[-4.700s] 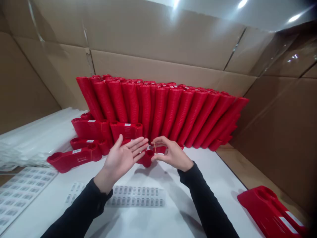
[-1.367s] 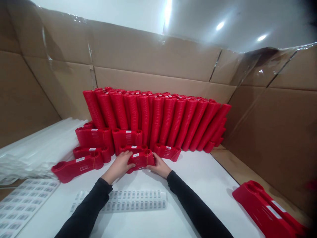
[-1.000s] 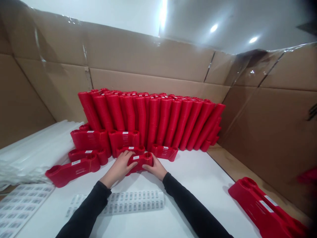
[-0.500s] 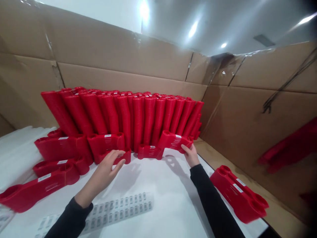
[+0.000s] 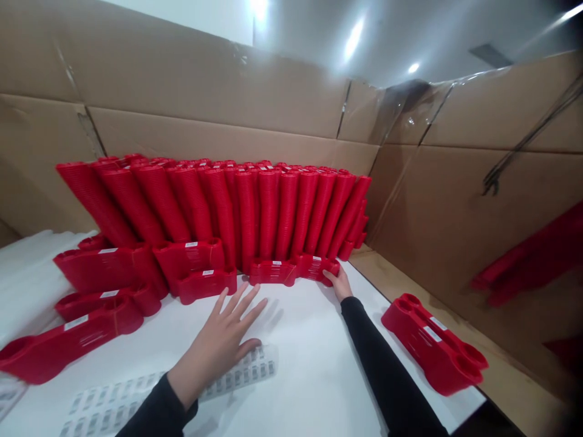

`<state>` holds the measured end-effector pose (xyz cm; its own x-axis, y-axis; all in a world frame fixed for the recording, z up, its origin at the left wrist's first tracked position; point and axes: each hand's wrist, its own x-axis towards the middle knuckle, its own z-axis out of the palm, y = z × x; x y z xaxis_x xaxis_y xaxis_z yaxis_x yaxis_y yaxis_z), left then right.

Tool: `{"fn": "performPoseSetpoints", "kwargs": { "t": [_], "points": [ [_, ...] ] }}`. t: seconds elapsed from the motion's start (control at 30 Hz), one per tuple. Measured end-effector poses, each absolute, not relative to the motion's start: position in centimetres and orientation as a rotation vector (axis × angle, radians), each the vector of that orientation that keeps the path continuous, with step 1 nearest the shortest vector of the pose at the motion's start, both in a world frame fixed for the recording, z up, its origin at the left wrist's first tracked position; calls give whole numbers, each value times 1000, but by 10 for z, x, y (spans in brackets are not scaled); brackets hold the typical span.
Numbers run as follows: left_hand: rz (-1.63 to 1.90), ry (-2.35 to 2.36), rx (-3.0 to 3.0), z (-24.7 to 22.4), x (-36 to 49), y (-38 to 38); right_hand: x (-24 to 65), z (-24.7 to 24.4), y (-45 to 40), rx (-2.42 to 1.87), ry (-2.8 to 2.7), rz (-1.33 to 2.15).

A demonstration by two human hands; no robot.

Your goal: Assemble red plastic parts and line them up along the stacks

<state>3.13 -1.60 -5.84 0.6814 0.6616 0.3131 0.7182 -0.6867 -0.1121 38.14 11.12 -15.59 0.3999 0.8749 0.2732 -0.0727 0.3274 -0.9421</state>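
R hand (image 5: 337, 284) fingers closed on R end of a labelled red plastic bundle (image 5: 312, 267), thumb in front, the rest mostly hidden; L hand (image 5: 218, 345) fingers spread, holding nothing, above the sticker sheet (image 5: 264, 368); bundle is at R end of the front row, just beside a second red bundle (image 5: 271, 273); best to set it upright, square w/ its neighbour, & release w/o tipping it or rubbing the label (image 5: 317, 259); white surface (image 5: 319, 370) also carries tall red stacks (image 5: 268, 212) behind; cardboard walls (image 5: 228, 91) around, ceiling lights (image 5: 354, 39) above.
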Motion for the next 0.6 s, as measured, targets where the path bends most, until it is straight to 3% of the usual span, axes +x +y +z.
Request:
{"fn": "performPoseSetpoints", "kwargs": {
  "t": [0.6],
  "points": [
    [65,-1509,-3058,-67,34,-28,350,-150,108,-1262,-1113,474]
  ]
}}
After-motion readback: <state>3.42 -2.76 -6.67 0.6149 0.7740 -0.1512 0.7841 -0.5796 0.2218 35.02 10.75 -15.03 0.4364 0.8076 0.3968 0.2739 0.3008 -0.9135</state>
